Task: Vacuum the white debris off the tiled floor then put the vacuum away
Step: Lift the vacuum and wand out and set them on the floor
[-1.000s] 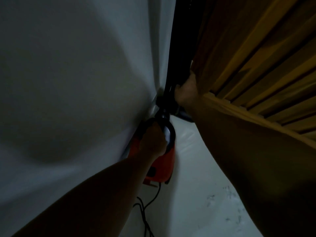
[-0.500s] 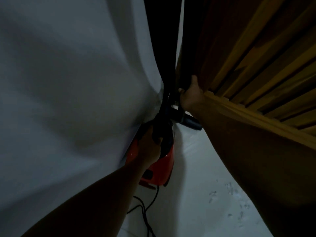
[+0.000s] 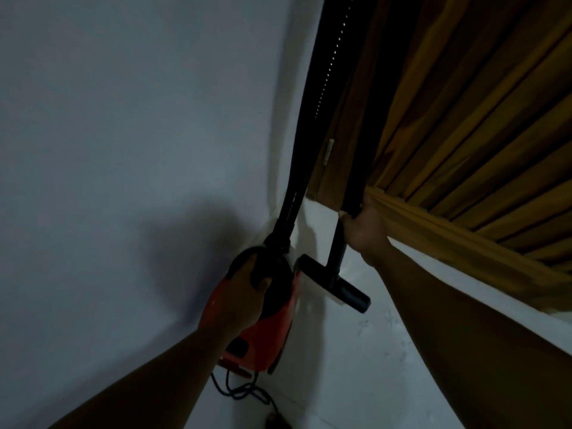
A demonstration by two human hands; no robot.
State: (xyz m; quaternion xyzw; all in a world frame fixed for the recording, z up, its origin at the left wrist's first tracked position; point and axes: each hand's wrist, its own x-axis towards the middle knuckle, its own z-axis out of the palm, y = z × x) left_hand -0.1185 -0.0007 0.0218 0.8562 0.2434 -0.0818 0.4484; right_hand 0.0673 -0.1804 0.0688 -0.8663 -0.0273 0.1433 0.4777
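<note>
Orange vacuum w/ black hose, T-nozzle; both hands gripping.

Orange vacuum, black hose, mustard curtain.

1. This looks like a room in a home, seen in dim light at a corner.
2. A plain white wall fills the left side, bare and painted.
3. An ochre curtain hangs in long pleats on the right, the sort used over a household window or door.
4. The floor is pale and smooth, with faint joints like tile.
5. A small orange vacuum with a black hose and a trailing cord is a domestic model.
</note>
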